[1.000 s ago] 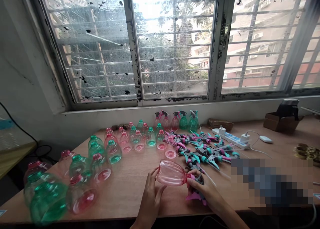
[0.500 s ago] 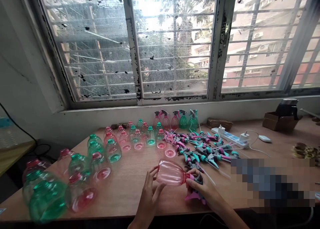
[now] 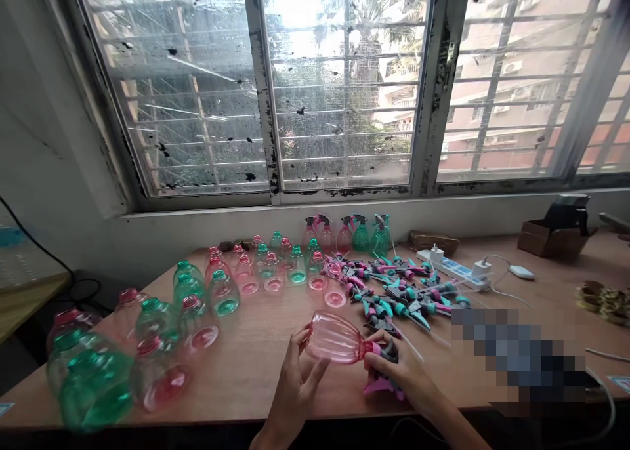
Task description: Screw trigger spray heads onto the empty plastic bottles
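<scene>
A clear pink spray bottle (image 3: 335, 338) lies tilted on its side between my hands, just above the table's near edge. My left hand (image 3: 299, 378) is closed round its base end, thumb below and fingers behind. At the neck, my right hand (image 3: 394, 365) grips the pink-and-grey spray head (image 3: 388, 351), which sits on the bottle's mouth. The pink trigger (image 3: 384, 388) points down toward the table. Beyond my right hand lies a pile of loose pink, teal and grey spray heads (image 3: 403, 292) with thin tubes.
Several open pink and green bottles, including a green bottle (image 3: 96, 391), stand at left and centre. Finished spray bottles (image 3: 344, 233) line the wall. A power strip (image 3: 453, 268), a cardboard box (image 3: 554, 237) and a blurred-out object (image 3: 522, 355) are on the right.
Both hands hold the same grip on the bottle and spray head. The view has shifted very slightly; otherwise the bottle and the things on the table look unmoved.
</scene>
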A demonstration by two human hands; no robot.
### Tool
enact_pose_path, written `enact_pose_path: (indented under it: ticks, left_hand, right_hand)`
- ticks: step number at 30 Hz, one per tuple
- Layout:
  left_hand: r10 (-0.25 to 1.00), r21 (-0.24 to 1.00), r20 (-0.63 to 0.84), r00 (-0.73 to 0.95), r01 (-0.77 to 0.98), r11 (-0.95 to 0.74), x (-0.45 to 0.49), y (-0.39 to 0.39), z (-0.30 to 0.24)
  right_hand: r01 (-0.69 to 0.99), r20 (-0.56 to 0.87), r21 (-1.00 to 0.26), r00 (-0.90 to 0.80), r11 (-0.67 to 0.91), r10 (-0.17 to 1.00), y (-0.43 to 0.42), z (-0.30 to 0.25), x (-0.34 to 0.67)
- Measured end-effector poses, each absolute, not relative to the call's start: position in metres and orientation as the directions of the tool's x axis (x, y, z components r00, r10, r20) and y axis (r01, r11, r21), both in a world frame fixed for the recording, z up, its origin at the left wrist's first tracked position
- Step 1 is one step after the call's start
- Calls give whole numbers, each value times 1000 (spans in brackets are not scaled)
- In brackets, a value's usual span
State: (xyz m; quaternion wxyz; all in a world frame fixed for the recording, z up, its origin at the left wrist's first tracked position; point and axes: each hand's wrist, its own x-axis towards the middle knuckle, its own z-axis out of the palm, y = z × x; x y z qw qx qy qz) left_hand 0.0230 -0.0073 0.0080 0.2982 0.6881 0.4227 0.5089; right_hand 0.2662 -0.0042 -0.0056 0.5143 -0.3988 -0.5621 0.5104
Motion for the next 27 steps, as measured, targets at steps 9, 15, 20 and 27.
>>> enact_pose_path:
  ticks: [9,15,20,27]
  left_hand:
    - [851,787,507,134,330,-521,24,-5,5]
    - [888,841,420,188,287,-459,22,-6,3]
    - [911,886,387,138,218,-410,22,-4,0]
    - [881,812,452,139,344,-471,24,-7,5]
  right_hand:
    - [-243,172,-961,-156,131,973,-1,-9,265]
    - [-223,183,-965,-181,140,966,-3,-7,265]
    - [-126,183,-978,-158,164,970,-5,-4,263]
    - [-226,173,-964,-145,138,974,-1,-4,263]
